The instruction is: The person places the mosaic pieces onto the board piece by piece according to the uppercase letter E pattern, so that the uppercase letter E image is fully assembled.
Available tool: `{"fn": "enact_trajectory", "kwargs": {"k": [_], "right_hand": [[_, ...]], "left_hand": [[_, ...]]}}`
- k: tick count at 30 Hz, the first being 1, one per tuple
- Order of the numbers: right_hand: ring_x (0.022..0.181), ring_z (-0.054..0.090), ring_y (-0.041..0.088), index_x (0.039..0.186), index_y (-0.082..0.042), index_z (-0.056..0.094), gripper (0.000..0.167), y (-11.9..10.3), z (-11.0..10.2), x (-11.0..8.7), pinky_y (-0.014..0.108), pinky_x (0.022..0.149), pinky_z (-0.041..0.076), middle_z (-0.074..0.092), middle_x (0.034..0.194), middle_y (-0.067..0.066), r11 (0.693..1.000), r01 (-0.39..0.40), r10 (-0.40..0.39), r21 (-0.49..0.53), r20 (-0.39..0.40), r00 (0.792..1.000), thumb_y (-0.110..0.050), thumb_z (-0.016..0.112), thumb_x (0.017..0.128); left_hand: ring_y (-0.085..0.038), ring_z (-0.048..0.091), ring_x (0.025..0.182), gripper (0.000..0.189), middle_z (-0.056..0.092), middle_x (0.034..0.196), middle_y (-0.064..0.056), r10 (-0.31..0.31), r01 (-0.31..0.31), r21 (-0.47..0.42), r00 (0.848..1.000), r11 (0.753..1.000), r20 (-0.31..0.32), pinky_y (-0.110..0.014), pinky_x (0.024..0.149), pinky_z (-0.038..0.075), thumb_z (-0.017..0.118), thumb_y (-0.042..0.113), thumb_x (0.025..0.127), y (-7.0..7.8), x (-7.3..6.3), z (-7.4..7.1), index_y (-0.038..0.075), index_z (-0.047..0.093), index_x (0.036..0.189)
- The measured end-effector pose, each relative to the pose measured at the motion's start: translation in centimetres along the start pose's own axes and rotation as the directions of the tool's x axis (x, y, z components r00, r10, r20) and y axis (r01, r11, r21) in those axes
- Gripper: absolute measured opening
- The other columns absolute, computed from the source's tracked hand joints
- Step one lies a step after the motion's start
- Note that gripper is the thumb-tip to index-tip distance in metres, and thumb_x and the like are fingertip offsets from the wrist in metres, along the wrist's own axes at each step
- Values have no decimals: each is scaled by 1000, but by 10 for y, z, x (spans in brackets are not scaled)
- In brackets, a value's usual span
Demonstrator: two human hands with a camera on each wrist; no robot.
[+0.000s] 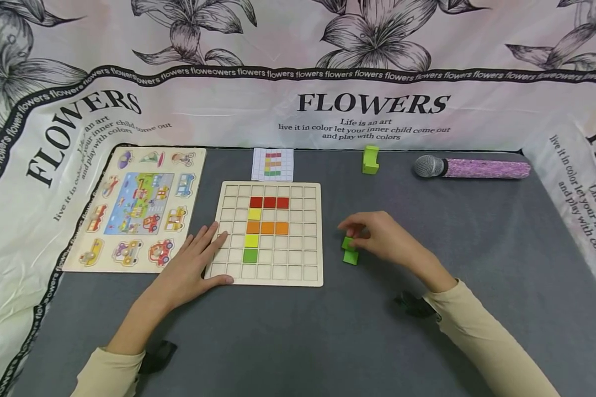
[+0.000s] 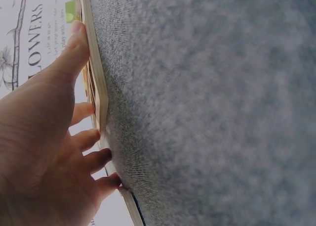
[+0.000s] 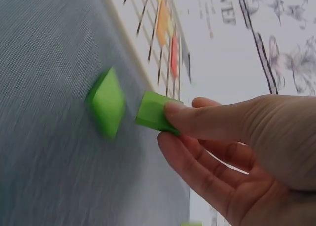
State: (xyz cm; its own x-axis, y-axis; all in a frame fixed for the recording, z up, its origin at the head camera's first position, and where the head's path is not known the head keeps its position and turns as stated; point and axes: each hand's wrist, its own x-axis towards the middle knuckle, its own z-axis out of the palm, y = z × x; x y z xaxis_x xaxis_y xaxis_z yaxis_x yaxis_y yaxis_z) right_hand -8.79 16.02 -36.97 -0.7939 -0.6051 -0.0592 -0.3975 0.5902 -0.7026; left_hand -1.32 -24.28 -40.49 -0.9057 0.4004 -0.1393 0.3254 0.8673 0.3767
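My right hand pinches a green block between thumb and fingers, to the right of the wooden grid board. A second green block lies on the grey cloth just below the held one. My left hand rests at the board's lower left edge, its fingers straight and spread, thumb along the near rim. Set into the grid are a row of red squares, a yellow square, a row of orange squares, another yellow square and one green square.
Behind the board lies a pattern card with coloured rows on a grid. A vehicle picture puzzle lies to the left. Farther right are more green blocks and a microphone with a pink glittery handle. A flower-printed cloth borders the back.
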Motion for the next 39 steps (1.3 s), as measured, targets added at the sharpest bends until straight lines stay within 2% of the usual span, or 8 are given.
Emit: {"fn": "enact_trajectory", "kwargs": {"k": [10,18,21,31,39], "right_hand": [[83,61,12,111,-1,71,28,-34,42,51,28,73,54,68,90,2,985,125,-132,117,51,990,1,76,83],[83,60,10,110,-2,71,27,-54,73,76,21,76,55,67,89,1,963,155,-174,219,70,982,-1,76,83],[82,59,9,110,-2,72,26,-59,81,82,19,75,54,67,89,2,961,158,-179,227,73,981,-1,76,84],[84,61,10,107,-5,72,21,-63,100,88,20,76,52,69,94,2,973,161,-178,167,93,980,0,73,86],[93,61,13,109,-10,73,21,-67,105,86,25,82,50,67,102,0,982,185,-187,28,127,974,-3,69,90]], "left_hand": [[-38,13,148,96,13,163,-16,1,-1,7,1000,1000,1,-55,119,11,70,55,84,0,0,-1,7,27,155],[-38,12,148,96,13,163,-16,-4,4,5,1000,1000,10,-56,118,12,69,56,84,1,1,-1,7,27,155],[-39,13,148,95,14,163,-16,-4,4,7,1000,1000,3,-57,118,13,69,56,84,0,1,-2,8,28,155],[-39,14,148,94,15,162,-16,3,-3,8,1000,1000,-6,-57,117,15,70,55,84,1,1,-2,7,28,155],[-39,13,148,95,15,162,-16,-5,5,0,1000,1000,0,-57,118,14,69,55,84,1,0,-2,7,28,155]]}}
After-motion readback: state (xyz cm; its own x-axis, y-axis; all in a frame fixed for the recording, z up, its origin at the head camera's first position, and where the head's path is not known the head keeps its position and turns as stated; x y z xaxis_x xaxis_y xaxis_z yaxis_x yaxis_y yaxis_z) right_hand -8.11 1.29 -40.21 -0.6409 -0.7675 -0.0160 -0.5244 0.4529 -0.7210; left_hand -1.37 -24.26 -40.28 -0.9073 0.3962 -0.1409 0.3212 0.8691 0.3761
